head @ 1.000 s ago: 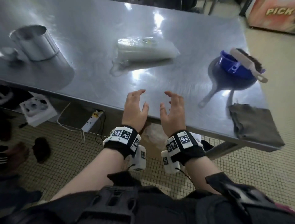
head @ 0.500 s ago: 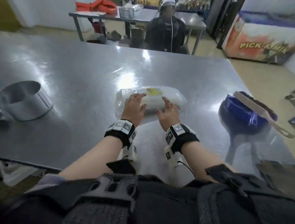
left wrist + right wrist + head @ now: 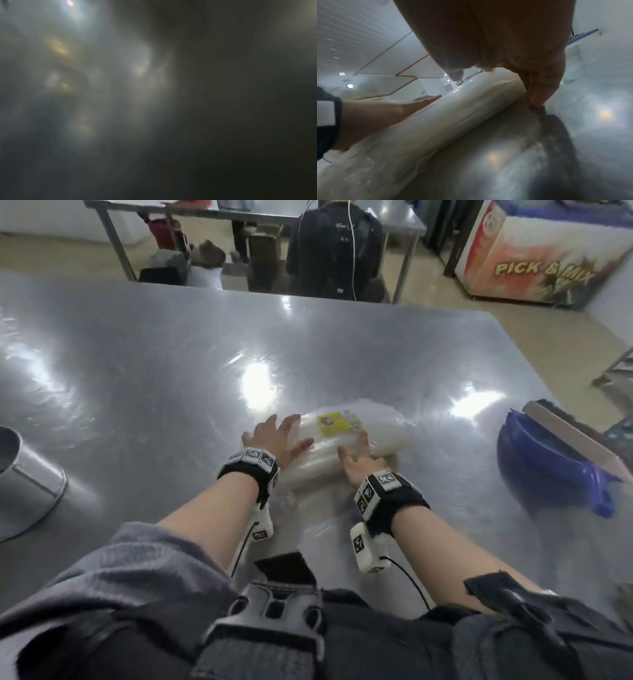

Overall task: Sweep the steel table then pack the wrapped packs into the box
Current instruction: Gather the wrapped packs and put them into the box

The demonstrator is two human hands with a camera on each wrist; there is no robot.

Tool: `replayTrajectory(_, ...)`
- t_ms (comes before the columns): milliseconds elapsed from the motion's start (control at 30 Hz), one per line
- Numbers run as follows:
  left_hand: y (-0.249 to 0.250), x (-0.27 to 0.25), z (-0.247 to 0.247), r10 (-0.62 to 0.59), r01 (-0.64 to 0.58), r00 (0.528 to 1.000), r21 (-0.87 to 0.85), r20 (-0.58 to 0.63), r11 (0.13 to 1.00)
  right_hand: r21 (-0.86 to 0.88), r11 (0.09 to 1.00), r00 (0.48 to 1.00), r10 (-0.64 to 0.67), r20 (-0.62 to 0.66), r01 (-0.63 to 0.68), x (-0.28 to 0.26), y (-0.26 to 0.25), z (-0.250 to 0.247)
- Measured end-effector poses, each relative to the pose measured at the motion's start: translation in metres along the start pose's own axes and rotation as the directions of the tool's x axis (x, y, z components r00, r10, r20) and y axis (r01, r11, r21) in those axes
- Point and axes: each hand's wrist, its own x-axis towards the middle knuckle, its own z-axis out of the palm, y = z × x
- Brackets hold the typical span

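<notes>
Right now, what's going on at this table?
A person has both hands on a clear-wrapped white pack with a yellow label lying on the steel table. The left hand lies spread on its left end; the right hand takes its near right side, thumb curled at the edge. A blue plastic dustpan with a brush across it sits to the right. No box is in view.

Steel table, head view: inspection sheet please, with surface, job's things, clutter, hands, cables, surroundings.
Surface: steel table, shiny, glare patches.
Job's things: wrapped pack, yellow label up, lies mid-table; box, nothing seen.
Clutter: blue dustpan with brush across it at right; metal cylinder at left.
Hands: left hand and right hand rest on the pack; grip unclear.
Cables: thin black lead from the right wrist unit.
Surroundings: seated person, second steel table, Pick & Mix freezer.
</notes>
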Motion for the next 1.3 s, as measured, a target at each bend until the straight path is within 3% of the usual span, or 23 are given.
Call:
replayTrajectory(233,-0.017,-0.003,-0.002,-0.052,0.058,0.994,-0.065,0.091,0.996,0.263,0.965,0.999,-0.024,0.025,0.017,-0.012,-0.022,0.010)
replayTrajectory(367,-0.006,-0.034,0.009,-0.090,0.089,0.996,-0.020,-0.006,0.996,0.303,0.951,0.996,-0.074,0.047,0.057,-0.024,-0.016,0.011)
replayTrajectory(533,0.016,-0.092,0.034,-0.086,0.083,0.996,-0.232,-0.003,0.969,0.326,0.939,0.989,-0.137,0.051,0.113,-0.047,0.013,0.008)
replayTrajectory(733,0.057,-0.180,0.062,-0.207,0.157,0.976,-0.453,-0.063,0.878,0.311,0.913,0.955,-0.293,0.049,0.264,-0.089,0.085,0.020)
replayTrajectory(867,0.090,-0.245,0.085,-0.167,0.027,0.966,-0.559,-0.200,0.829,0.305,0.887,0.916,-0.390,0.091,0.347,-0.128,0.148,0.025)
replayTrajectory(1000,0.123,-0.308,0.103,-0.070,-0.195,0.928,-0.637,-0.366,0.745,0.384,0.833,0.888,-0.456,0.067,0.399,-0.171,0.206,0.014)
replayTrajectory(1067,0.143,-0.336,0.105,-0.012,-0.302,0.903,-0.654,-0.430,0.694,0.409,0.811,0.888,-0.460,0.005,0.418,-0.195,0.230,0.010)
replayTrajectory(1133,0.166,-0.360,0.099,0.053,-0.371,0.878,-0.605,-0.477,0.704,0.461,0.764,0.880,-0.468,-0.085,0.451,-0.220,0.249,0.003)
replayTrajectory(1300,0.202,-0.401,0.079,0.092,-0.458,0.798,-0.501,-0.595,0.735,0.438,0.672,0.799,-0.547,-0.249,0.597,-0.263,0.280,-0.024)
